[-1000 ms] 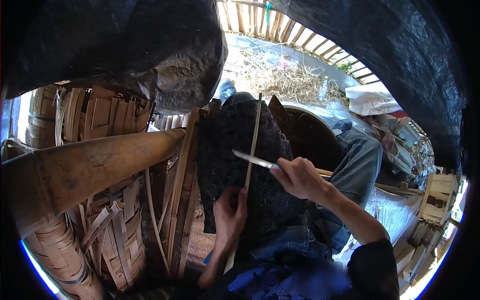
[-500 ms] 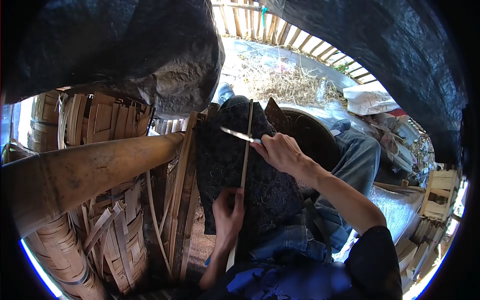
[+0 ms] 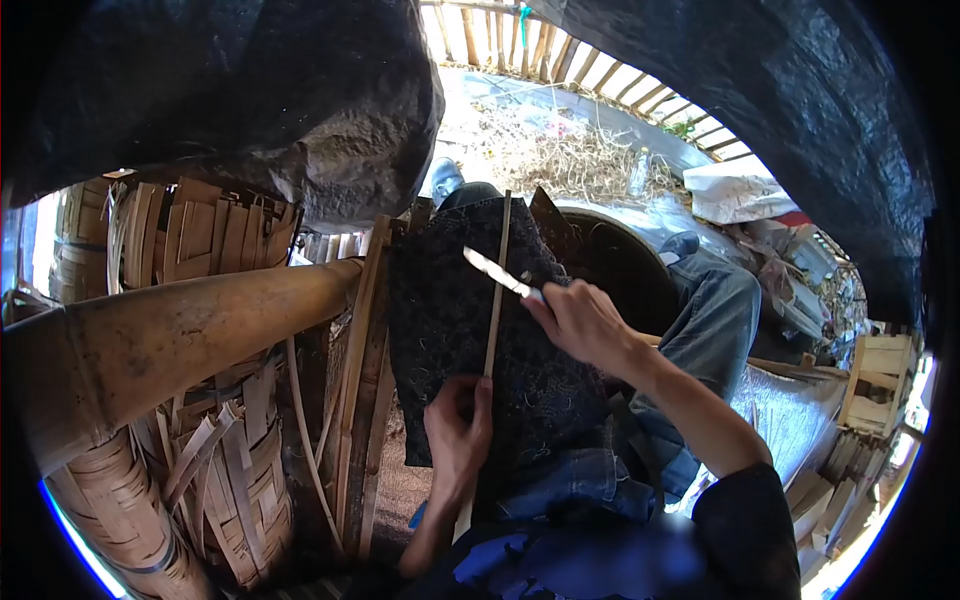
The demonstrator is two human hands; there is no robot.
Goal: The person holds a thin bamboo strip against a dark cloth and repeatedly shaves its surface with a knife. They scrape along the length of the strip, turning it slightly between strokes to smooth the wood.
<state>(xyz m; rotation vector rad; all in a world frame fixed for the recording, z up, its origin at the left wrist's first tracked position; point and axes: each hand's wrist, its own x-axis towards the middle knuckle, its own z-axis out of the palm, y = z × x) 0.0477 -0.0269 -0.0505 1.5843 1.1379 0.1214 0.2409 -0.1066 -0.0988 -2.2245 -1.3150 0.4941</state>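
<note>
My right hand (image 3: 588, 325) grips a knife (image 3: 500, 272) by its handle, the bright blade pointing up and left over my lap. A thin bamboo strip (image 3: 497, 300) runs lengthwise over the dark patterned cloth (image 3: 440, 310) on my thigh, and the blade overlaps it in this view. Lower down, my left hand (image 3: 458, 425) pinches that strip between thumb and fingers. The strip's lower end continues past this hand toward my body.
On the left, a thick bamboo pole (image 3: 200, 340) crosses toward my leg, with bundled bamboo strips (image 3: 215, 235) behind and below it. Black plastic sheeting (image 3: 230, 90) hangs overhead. A dark round basin (image 3: 620, 270) lies beyond my right hand. Dry straw (image 3: 575, 160) covers the ground ahead.
My right hand has moved a little to the right and down with the knife, and the blade is angled more steeply. My left hand still pinches the strip at about the same place.
</note>
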